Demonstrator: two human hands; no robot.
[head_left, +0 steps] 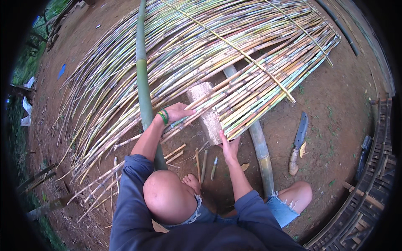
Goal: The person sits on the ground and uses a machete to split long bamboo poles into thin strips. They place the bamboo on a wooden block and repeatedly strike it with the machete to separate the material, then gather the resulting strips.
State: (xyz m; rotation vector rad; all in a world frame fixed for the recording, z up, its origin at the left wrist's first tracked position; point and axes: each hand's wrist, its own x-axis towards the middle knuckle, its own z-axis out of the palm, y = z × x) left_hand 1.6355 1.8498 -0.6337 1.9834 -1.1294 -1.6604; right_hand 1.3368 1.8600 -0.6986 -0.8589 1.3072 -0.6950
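Many thin bamboo canes (184,58), striped green, yellow and brown, lie side by side in a broad fan. My left hand (178,112) is closed round several canes to the left of a pale wooden log (209,121) that lies beneath them. Green bands circle that wrist. Just beyond the log's near end, my right hand (229,148) is closed at the cut ends of the nearest canes, its thumb up against them; its other fingers are partly hidden. Thin cross strips (234,47) run over the canes farther off.
A thick green bamboo pole (143,83) crosses the canes at left, and another pole (261,152) passes beneath at right. A dark-bladed knife (300,136) with a wooden handle lies on the dirt. Short cane offcuts (204,165) lie by my foot. A woven bamboo structure (368,188) curves along the right.
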